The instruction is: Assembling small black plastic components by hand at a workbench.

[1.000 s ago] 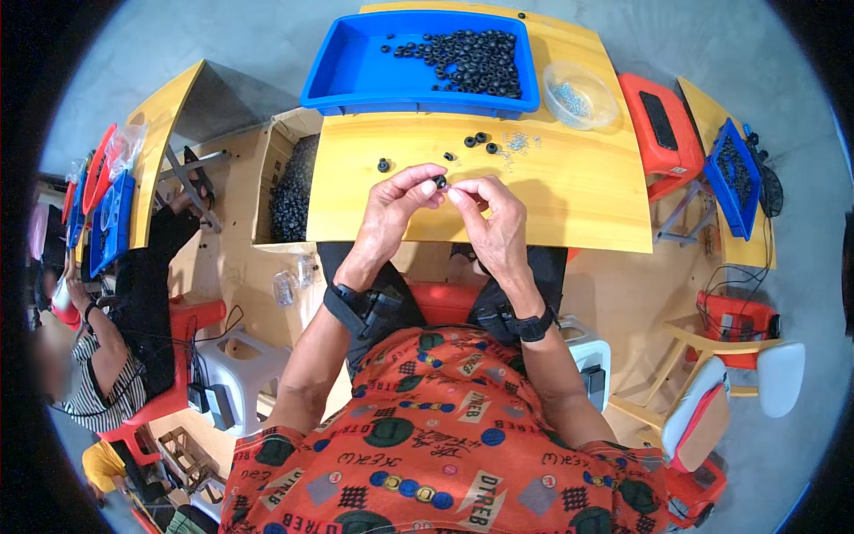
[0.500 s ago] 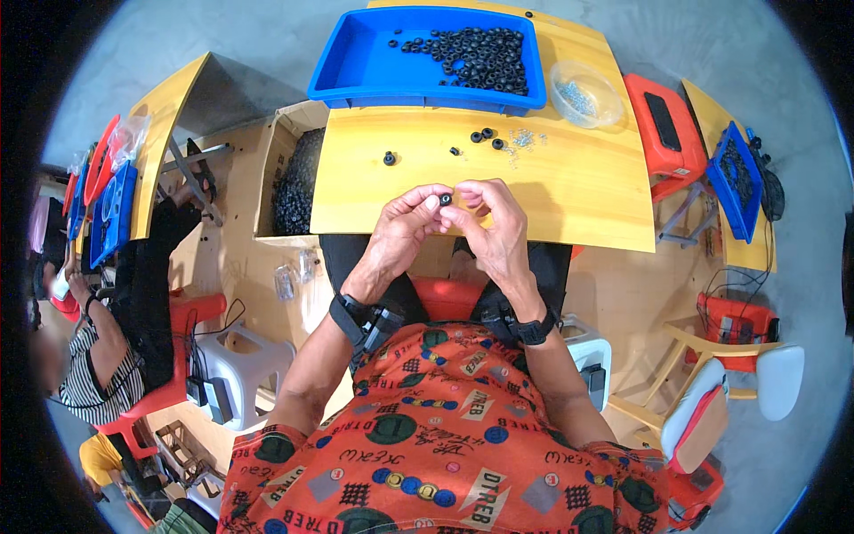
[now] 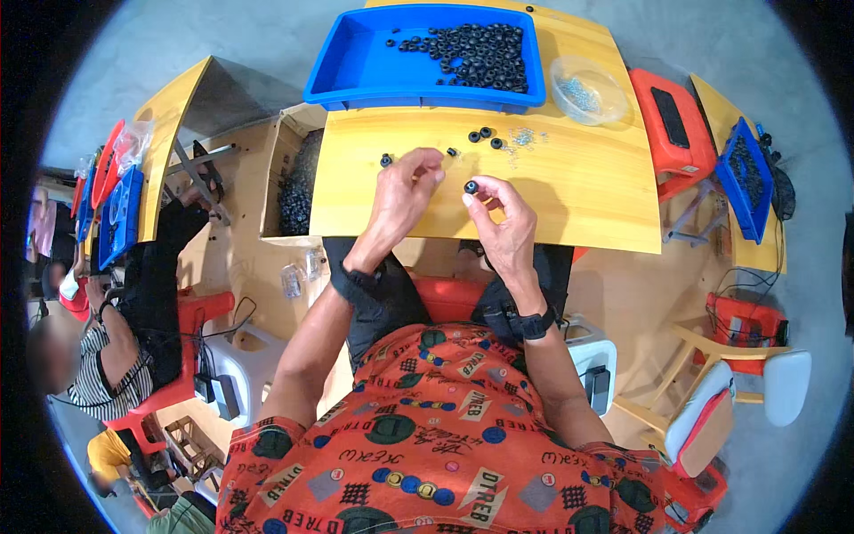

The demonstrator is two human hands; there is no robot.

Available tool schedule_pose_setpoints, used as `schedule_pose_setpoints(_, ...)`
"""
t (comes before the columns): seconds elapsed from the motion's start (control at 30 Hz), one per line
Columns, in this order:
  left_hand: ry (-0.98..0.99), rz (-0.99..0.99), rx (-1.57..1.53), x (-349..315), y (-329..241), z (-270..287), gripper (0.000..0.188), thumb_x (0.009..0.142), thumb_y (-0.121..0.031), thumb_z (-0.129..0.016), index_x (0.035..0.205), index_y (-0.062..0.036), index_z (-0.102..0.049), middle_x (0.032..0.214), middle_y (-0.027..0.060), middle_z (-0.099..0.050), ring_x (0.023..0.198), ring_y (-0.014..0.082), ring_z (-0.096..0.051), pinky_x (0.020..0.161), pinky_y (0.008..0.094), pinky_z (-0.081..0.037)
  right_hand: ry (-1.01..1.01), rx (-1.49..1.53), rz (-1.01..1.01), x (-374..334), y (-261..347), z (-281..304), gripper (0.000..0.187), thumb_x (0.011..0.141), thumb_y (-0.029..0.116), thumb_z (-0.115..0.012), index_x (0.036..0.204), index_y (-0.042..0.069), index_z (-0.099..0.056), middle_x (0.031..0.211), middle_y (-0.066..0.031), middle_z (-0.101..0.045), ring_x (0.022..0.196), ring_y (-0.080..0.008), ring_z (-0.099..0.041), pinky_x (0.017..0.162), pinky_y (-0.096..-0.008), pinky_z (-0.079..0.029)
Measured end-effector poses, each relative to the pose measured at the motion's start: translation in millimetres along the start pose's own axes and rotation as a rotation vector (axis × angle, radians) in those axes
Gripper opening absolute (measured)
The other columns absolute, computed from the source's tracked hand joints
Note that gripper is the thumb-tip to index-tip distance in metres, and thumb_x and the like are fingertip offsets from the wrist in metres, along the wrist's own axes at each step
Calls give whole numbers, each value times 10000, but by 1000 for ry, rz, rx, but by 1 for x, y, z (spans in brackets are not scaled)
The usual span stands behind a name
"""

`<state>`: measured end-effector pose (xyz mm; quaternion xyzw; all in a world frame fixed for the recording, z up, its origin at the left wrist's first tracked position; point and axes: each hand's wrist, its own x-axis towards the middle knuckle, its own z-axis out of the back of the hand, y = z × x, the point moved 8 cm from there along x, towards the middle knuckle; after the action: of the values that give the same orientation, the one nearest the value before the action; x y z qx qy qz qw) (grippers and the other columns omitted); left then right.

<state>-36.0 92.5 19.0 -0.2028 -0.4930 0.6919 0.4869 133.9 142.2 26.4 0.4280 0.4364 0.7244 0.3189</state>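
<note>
My right hand [image 3: 505, 218] pinches a small round black part with a light centre [image 3: 471, 187] between thumb and fingertips, just above the near side of the yellow table [image 3: 587, 191]. Apart from it, my left hand [image 3: 405, 191] is empty, its bent fingers and thumb spread a little. Close to those fingertips lies a smaller black piece [image 3: 452, 151]. Another round black part [image 3: 386, 160] sits left of this hand. Farther off, beyond my right hand, are a few more round black parts [image 3: 486, 133] beside scattered tiny clear pieces [image 3: 523, 137].
A blue tray [image 3: 334, 89] with a heap of black parts stands at the table's far side. Right of it is a clear bowl [image 3: 614, 105] of tiny pieces. A cardboard box [image 3: 277, 169] of black parts stands left. A red stool [image 3: 648, 93] is at right; a person sits far left.
My hands have come apart. The left moved off the black part and up toward the smaller piece; the right kept the part and shifted right with it.
</note>
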Motion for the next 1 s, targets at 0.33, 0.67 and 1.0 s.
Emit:
schedule_pose_setpoints(0.33,-76,-300,416,27,-6,-23,259,809,33,-667,1056,-36,-704,968,140,-689,830,324,-680,743,381,-545,-50,52,-1,7,-12,6,238,864,63,-707,1097,36,-671,906,-76,-675,763,-173,-629,682,-304,-505)
schedule_pose_setpoints(0.67,90,256,-583,-8,6,0,84,867,-52,-730,938,-28,-693,830,20,-694,716,87,-605,676,241,-490,18,147,-58,6,-13,-3,235,870,83,-709,1098,38,-673,910,-64,-686,768,-143,-623,689,-284,-500)
schedule_pose_setpoints(1.0,59,260,-568,-17,-7,5,117,869,-55,-736,976,-8,-740,839,18,-702,749,93,-612,732,258,-514,39,133,-31,3,-7,-10,239,856,54,-711,1089,19,-672,927,-86,-706,784,-151,-642,708,-285,-514)
